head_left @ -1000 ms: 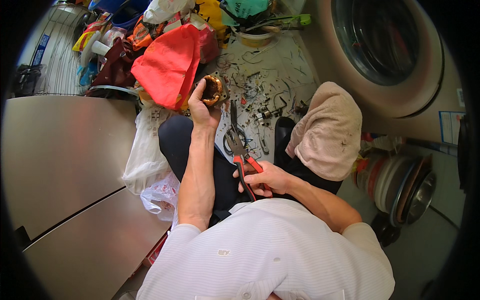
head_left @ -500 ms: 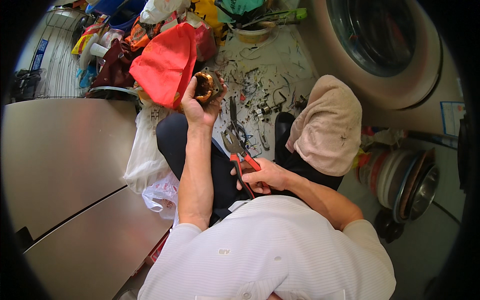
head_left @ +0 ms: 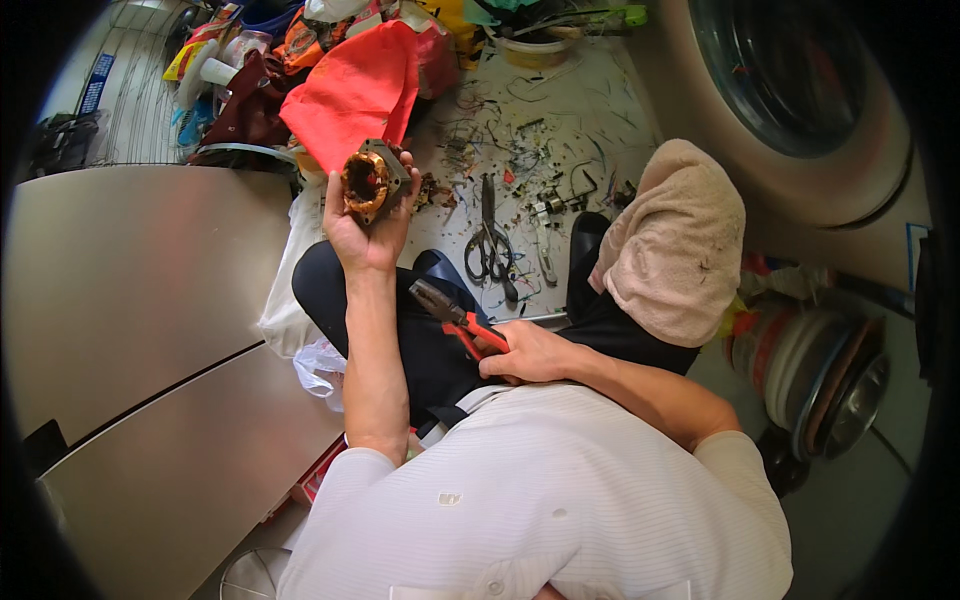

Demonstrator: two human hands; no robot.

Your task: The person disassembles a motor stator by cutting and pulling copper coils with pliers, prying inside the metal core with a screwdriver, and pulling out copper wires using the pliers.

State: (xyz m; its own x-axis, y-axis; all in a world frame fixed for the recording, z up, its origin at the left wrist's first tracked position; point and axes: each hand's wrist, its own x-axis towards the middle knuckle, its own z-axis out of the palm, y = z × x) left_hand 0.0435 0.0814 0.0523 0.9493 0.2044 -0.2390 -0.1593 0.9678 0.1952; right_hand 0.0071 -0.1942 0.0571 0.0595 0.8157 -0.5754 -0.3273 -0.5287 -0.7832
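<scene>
Motor stator (head_left: 392,180): in the left hand (head_left: 366,238), held up over the floor (head_left: 605,85), near the red bag (head_left: 355,90). Left grip wraps it from below, thumb on one side, fingers on the other; ring of copper winding (head_left: 380,163) is exposed. Right hand (head_left: 532,350): grip folded around the handles of red-handled pliers (head_left: 453,316); jaws look together, well apart from the stator.

Handling (judged): stator probably heavy for its bulk, rigid. Winding likely the fragile part; wire may scrape or bend. Better hold: flat outer sides of the body, palm beneath, fingers off the coil. Slipperiness cannot be told.

Containers: round tub (head_left: 538,55) at the far side, green-handled tool (head_left: 628,16) across its top; contents not readable. Red bag and white plastic bag (head_left: 285,310) by the left knee: insides hidden. Basins (head_left: 810,375) at right: nested, tipped on their sides. Washing machine (head_left: 810,180): drum too dark to read.
</scene>
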